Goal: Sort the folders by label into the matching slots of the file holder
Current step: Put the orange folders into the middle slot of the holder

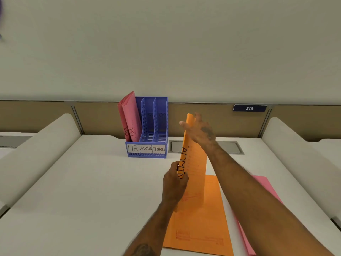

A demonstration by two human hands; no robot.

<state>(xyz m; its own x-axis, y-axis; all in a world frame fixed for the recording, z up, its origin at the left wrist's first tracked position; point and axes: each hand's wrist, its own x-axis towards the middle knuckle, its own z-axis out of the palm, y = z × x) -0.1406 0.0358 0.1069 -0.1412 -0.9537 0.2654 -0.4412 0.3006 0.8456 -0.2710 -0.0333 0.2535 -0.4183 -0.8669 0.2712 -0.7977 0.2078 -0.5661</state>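
A blue file holder stands at the back of the white desk, its three slots labelled HR, ADMIN and FINANCE. Two pink HR folders lean in the HR slot; the other two slots look empty. An orange folder marked ADMIN is held upright above the desk, right of the holder. My right hand grips its top end. My left hand pinches its near edge lower down. Another orange folder lies flat below, on top of a pink folder.
White padded dividers rise on both sides of the desk. A grey cable flap sits in the desk behind the held folder. A tan partition with a sign reading 216 runs along the back.
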